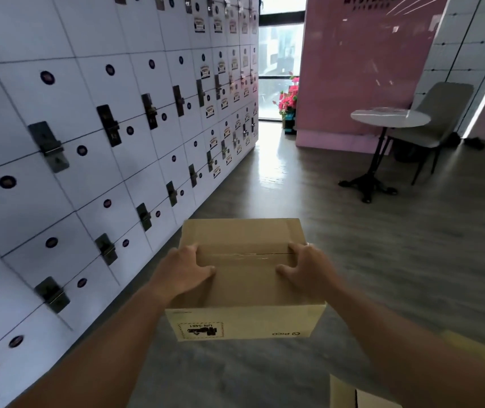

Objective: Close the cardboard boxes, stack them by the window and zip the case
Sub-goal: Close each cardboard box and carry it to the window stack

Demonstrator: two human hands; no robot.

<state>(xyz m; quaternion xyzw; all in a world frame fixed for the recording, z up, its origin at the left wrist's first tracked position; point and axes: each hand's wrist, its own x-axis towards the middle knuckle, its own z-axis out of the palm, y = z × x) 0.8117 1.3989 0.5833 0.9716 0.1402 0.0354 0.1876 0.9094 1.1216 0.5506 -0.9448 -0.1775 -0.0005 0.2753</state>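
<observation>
Held clear of the floor: plain brown rectangular cardboard box (247,278), carried at about waist height beside the white wall of lockers (111,136), facing the bright window (279,69) at the far end of the aisle. Left hand (181,275) clamped on the left top edge, thumb laid across the top flap, fingers wrapped down the side. Right hand (306,270) clamped likewise on the right top edge.

Likely risks from here: slipping out, since the hold appears to be by squeeze on the upper edges only, with nothing seen under the base; flaps springing up, since the centre seam shows a slight gap and any tape there is too faint to tell; catching a foot on the other brown cardboard pieces (471,366) lying at the lower right corner of the grey wood-look floor (382,260).

Looks: top flaps folded shut and meeting along a middle seam, walls square and undented, printed hazard label and small logo upside down on the near face.
</observation>
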